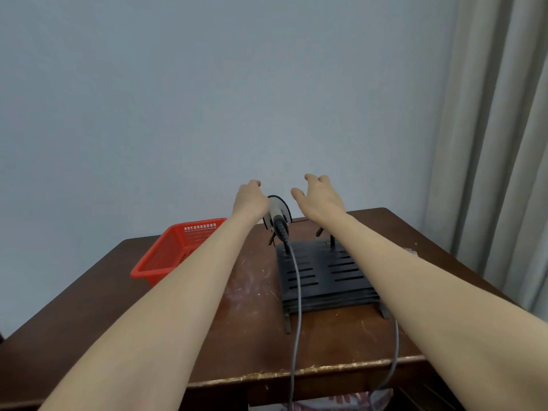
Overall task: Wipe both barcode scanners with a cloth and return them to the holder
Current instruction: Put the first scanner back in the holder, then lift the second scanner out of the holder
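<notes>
Arms both out over the worktop (124, 298). My left hand (250, 200) is on the scanner (275, 213), fingers curled over its far side and hidden, so I can't tell if it's gripped. Scanner sits at the back left post of the black slotted holder (323, 275), its grey cable (298, 307) running down over the holder and off the front edge. My right hand (318, 198) hovers open above the holder's back right, fingers spread, touching nothing. Second cable (396, 348) hangs off the front right. Red basket (169, 256) on the left, well apart from the holder.
</notes>
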Motion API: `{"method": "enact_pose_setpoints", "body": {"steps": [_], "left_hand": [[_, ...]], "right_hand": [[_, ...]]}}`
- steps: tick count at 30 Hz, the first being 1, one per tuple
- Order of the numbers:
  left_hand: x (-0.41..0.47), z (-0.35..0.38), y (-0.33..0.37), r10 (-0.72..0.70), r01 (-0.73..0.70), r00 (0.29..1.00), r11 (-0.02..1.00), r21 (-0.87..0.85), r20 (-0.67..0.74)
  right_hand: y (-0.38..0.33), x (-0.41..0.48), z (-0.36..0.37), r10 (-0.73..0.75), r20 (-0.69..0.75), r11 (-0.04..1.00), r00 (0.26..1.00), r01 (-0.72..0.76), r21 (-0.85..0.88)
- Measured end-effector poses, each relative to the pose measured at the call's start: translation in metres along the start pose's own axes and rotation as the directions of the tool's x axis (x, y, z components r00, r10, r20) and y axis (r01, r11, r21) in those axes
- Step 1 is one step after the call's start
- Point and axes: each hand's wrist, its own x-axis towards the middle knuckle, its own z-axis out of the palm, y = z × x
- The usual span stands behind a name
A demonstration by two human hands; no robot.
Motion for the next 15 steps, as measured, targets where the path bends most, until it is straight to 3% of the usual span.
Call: {"method": "enact_pose_setpoints", "body": {"steps": [7,15], "left_hand": [[-0.01,0.033,-0.043,-0.086,0.086,0.991,0.996,0.006,0.106],[-0.009,0.093,-0.057,-0.123,0.14,0.976,0.987,-0.084,0.178]], "right_hand": [[-0.008,0.012,0.034,0.112,0.131,0.978,0.985,-0.132,0.161],[-0.003,0.023,0.054,0.187,0.284,0.965,0.94,-0.229,0.124]]}}
